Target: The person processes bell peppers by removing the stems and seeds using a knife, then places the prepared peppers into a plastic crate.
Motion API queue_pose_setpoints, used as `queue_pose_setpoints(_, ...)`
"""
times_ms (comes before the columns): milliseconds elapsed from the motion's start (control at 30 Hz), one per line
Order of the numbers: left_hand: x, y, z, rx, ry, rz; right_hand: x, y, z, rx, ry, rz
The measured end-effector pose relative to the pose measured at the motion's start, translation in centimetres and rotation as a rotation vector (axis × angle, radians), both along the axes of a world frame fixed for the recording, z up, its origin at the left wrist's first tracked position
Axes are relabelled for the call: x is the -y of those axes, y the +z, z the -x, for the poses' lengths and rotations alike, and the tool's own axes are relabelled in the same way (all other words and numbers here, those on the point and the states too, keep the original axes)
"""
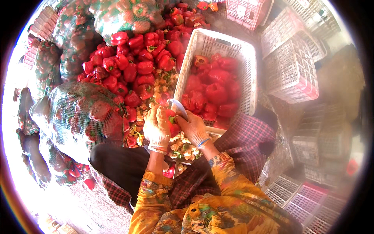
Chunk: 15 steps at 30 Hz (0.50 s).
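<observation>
Both my hands wear pale work gloves and meet in front of me. My left hand (156, 125) is closed round a red bell pepper (173, 126), whose green stem faces my right hand. In my right hand (194, 128) is a small knife (178, 107) with a curved blade pointing up and to the left, just above the pepper. The fingers hide the knife's handle and part of the pepper. Just beyond my right hand stands a white plastic crate (251, 78) partly filled with red bell peppers (216, 92). Cut pepper cores (186, 149) lie below my hands.
A heap of red peppers (145, 67) spreads at the far left of the crate. Green mesh sacks of peppers (80, 115) stand along the left. Stacked white crates (290, 70) stand on the right, with more crates (286, 189) at lower right. My knees flank the work spot.
</observation>
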<state>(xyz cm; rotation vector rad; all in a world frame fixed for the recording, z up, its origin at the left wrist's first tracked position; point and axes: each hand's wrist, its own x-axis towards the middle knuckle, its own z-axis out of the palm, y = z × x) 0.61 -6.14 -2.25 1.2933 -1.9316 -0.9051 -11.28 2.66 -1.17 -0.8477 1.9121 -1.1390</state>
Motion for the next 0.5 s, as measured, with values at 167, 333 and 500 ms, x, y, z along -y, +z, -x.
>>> queue_pose_setpoints(167,1.3,0.5,2.7,0.043,0.072,-0.120,0.3,-1.4,0.6,0.041,-0.054,-0.049)
queue_pose_setpoints(333,2.6,-0.2,3.5,0.112,0.141,-0.266,0.1,-1.4,-0.9,0.039,-0.176,-0.060)
queue_pose_setpoints(500,2.9,-1.4,4.0,0.159,0.169,-0.273,0.3,-0.8,-1.6,0.083,-0.273,-0.124)
